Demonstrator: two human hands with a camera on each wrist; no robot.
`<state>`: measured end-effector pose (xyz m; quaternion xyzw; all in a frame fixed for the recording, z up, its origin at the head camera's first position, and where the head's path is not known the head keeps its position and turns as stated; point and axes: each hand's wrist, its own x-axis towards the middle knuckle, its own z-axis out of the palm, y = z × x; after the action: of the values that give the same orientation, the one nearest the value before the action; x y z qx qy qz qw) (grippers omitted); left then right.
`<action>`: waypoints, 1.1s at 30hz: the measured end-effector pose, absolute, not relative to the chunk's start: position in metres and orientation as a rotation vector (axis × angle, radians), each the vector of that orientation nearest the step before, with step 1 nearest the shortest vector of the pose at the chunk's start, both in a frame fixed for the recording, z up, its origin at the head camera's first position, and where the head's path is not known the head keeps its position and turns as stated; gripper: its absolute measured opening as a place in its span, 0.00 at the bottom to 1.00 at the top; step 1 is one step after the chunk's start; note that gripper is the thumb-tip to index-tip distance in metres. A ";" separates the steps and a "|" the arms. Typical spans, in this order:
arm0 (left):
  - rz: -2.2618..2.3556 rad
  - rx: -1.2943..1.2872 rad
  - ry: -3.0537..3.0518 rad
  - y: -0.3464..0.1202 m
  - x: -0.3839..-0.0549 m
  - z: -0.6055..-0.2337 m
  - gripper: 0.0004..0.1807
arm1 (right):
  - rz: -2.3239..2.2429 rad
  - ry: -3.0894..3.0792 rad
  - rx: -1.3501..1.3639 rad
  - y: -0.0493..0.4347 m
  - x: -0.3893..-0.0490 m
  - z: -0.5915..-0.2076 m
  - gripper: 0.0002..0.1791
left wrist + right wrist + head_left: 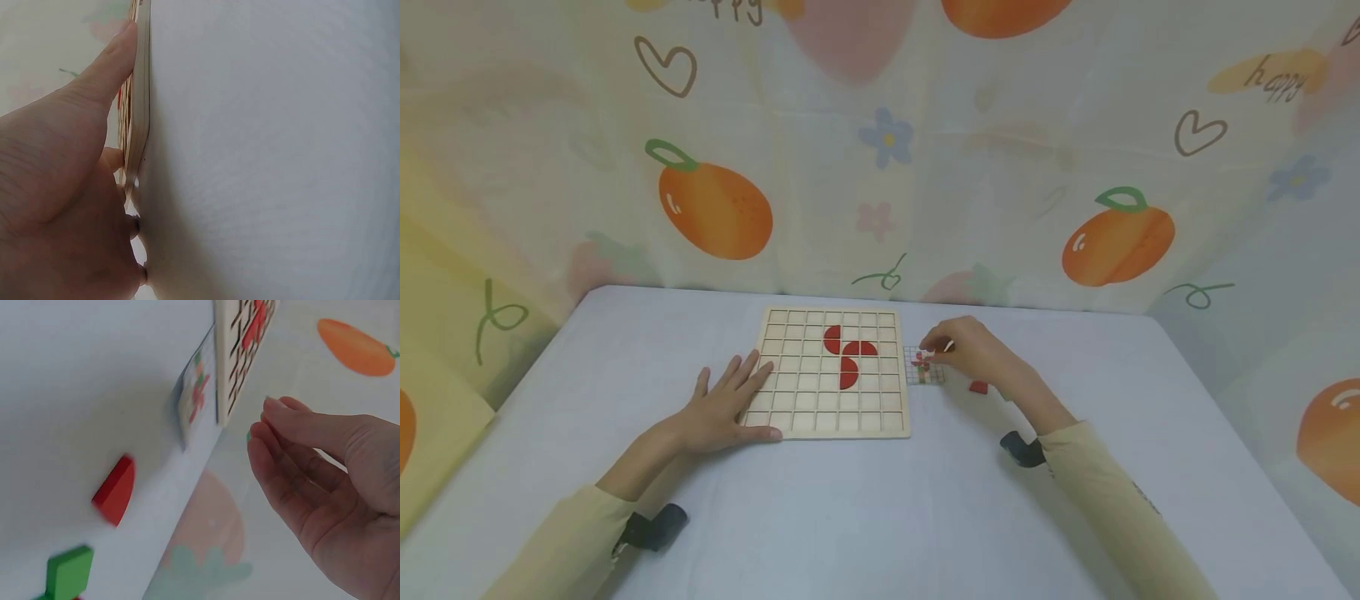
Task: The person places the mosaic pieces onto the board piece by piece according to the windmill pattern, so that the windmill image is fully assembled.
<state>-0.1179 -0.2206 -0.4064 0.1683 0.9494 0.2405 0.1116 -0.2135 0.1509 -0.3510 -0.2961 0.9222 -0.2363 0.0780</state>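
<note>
A wooden grid board [802, 402] lies on the table, with several red rounded pieces [848, 372] in its squares. My left hand [715, 412] rests at the board's left edge, fingers spread; its thumb lies along the near left corner, against the rim [141, 94] in the left wrist view. Above the small pattern card [932, 377] just right of the board is my right hand [973, 350], fingers bent and thumb close to the fingertips. No piece shows between them, but I cannot tell whether they hold something. The card [195, 403] shows a red and green picture.
A loose red piece [115, 490] lies on the table right of the card, partly behind the right forearm. Further along, a green piece [69, 574] shows in the right wrist view. A patterned cloth [820, 208] hangs behind the table's far edge.
</note>
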 end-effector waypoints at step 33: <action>0.719 0.494 2.783 -0.222 -0.119 -0.409 0.60 | -0.636 2.739 -0.400 0.271 -0.208 -0.370 0.20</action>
<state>-0.1191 -0.2216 -0.4090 0.1685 0.9482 0.2449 0.1121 -0.2076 0.2713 -0.3702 -0.1392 0.9534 -0.2213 0.1503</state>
